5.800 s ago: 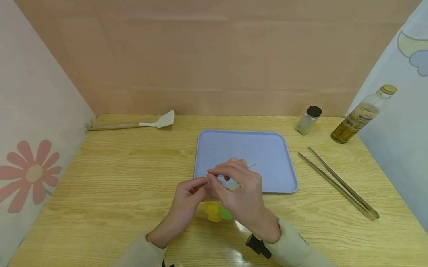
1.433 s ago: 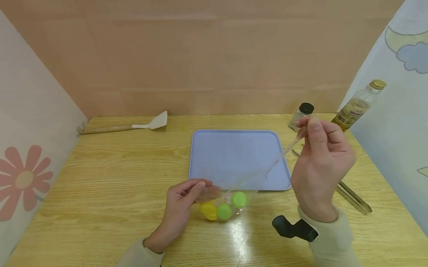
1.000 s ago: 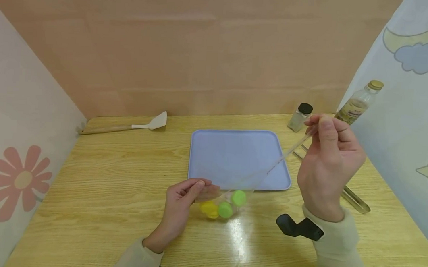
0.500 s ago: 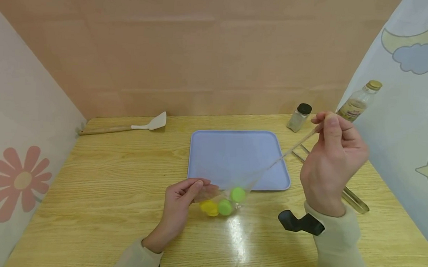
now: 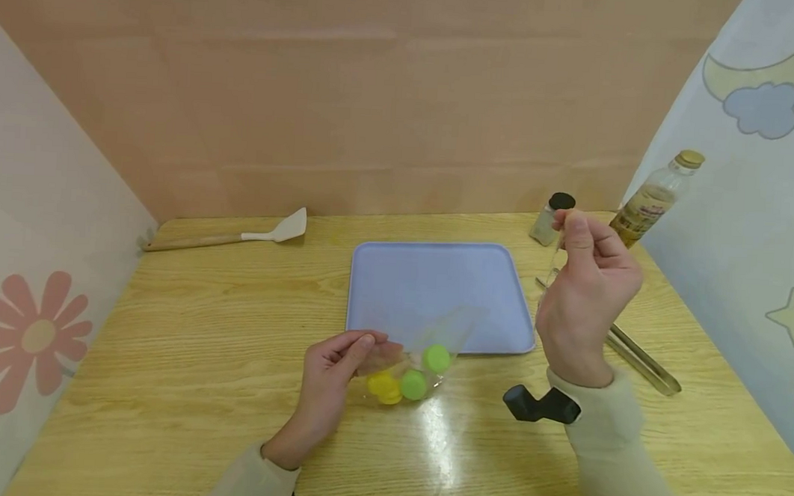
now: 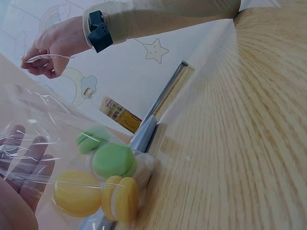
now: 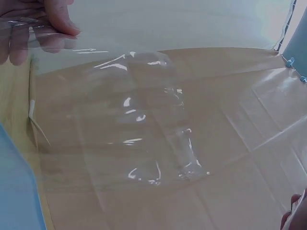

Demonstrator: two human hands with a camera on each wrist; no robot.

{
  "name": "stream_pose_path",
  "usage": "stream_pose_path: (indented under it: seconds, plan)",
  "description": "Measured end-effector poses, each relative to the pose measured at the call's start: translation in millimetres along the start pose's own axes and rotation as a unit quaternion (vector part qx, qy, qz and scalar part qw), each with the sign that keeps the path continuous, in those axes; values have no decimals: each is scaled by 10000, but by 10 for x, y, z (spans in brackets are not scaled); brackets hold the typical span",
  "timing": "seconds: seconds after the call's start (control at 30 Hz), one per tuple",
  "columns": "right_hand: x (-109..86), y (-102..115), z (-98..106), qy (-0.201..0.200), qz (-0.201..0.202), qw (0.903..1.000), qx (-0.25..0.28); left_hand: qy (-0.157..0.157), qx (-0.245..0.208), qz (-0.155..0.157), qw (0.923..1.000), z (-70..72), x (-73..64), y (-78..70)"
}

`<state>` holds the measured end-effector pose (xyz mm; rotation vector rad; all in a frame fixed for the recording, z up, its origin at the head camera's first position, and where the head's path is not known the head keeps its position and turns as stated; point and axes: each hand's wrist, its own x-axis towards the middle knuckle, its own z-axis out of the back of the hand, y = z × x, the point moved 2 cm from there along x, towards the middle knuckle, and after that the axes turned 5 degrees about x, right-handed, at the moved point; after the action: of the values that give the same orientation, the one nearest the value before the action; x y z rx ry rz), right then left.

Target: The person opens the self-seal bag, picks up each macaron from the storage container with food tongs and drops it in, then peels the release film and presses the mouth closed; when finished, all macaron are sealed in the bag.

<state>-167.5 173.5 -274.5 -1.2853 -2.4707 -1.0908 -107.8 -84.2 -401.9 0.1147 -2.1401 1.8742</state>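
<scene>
My left hand (image 5: 328,375) pinches a clear plastic bag (image 5: 456,330) between thumb and fingers, above the front of the table. Inside the bag lie several macarons, among them a green macaron (image 6: 114,159) and a yellow macaron (image 6: 121,199); pale ones behind are partly hidden. Raised to the right, my right hand (image 5: 586,295) holds a thin clear plastic strip (image 6: 48,56) between thumb and fingertips, apart from the bag. In the right wrist view, the bag (image 7: 132,120) spreads out from the left hand (image 7: 43,31), and only a bit of the right hand (image 7: 293,213) shows.
A blue tray (image 5: 428,287) lies just behind the bag. Metal tongs (image 5: 643,358) rest right of it, partly behind my right hand. Toward the back stand a black-capped jar (image 5: 544,224) and an oil bottle (image 5: 648,205). A spatula (image 5: 229,239) lies at the back left.
Earlier both hands worked together at the bag. The right hand then pulled a taut strip up and right; now the strip hangs free of the bag, and that hand has shifted left.
</scene>
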Motion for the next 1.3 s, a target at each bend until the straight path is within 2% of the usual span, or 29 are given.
stream_pose_path:
  seconds: [0.2, 0.4, 0.8, 1.03, 1.2, 1.3]
  plan:
    - [-29, -56, 34, 337, -189, 9986, -367, 48, -39, -28, 10000, 4, 8, 7]
    - [-58, -73, 46, 548, -391, 9972, -328, 33, -63, -3, 10000, 8, 6, 16]
    - [-64, -102, 114, 1098, -418, 9876, -1044, 32, -60, 4, 10000, 14, 1, 16]
    - [-36, -79, 301, 1541, -822, 9704, -1669, 57, -9, 96, 9999, 7, 7, 20]
    - [23, -27, 562, 1565, -989, 9555, -2298, 21, 35, 113, 9999, 6, 9, 18]
    - [47, 4, 741, 1504, -1110, 9415, -2804, -45, 101, 145, 9998, 17, 8, 13]
